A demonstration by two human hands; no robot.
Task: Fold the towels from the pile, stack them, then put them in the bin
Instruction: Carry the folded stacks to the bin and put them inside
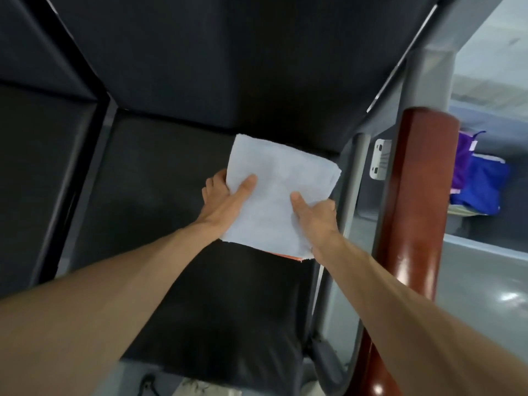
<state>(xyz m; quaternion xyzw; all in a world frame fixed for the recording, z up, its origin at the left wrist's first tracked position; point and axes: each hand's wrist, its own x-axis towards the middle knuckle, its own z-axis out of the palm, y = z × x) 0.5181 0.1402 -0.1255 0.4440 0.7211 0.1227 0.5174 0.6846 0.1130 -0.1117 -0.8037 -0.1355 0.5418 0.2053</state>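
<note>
Both forearms are bare and extended forward, entering from the lower left and lower right and converging toward the centre. Left hand [225, 195]: thumb laid flat on top of the folded towel [280, 178], fingers curled beneath its left edge. Right hand [314, 215]: thumb on top near the right edge, remaining fingers wrapped under and largely hidden.

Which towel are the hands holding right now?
The pale blue towel, gripped at its sides by the left hand and right hand over the black seat. The purple cloth and dark blue cloth lie apart, far right.
</note>
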